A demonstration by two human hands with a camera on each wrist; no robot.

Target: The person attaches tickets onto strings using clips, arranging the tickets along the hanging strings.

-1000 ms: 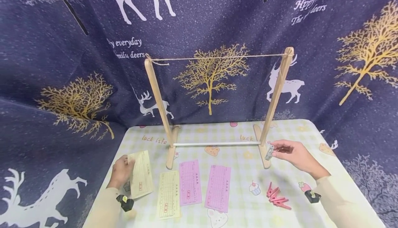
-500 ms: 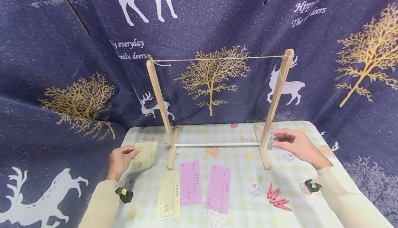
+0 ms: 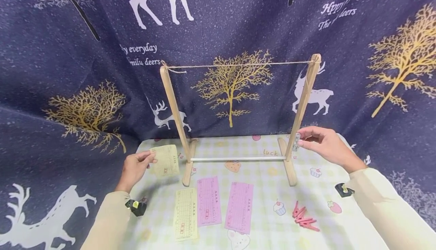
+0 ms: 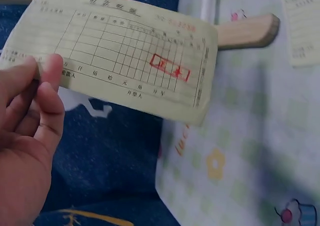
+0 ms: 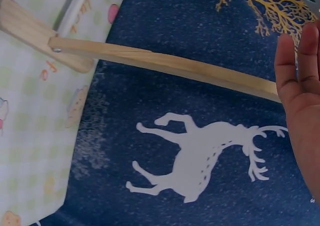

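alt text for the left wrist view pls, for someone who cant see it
A person's left grip pinches a red-stamped yellow form near one end. Behind are a wooden foot, a green-checked tablecloth and dark blue fabric; part of another pale form shows at upper right.

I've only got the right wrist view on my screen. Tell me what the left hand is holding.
Observer: The left hand pinches a rectangular yellow paper form printed with a table and a red stamp.
Operator: Now name what the right hand has; my view cuts off most of it.
Observer: The head view shows a small oblong grey clip, pinched between thumb and fingers.
Operator: Report what lies on the green-and-white checked tablecloth, beyond my picture.
Observer: A small heap of pink clothes pegs lies there, to the right of two flat pink paper forms.
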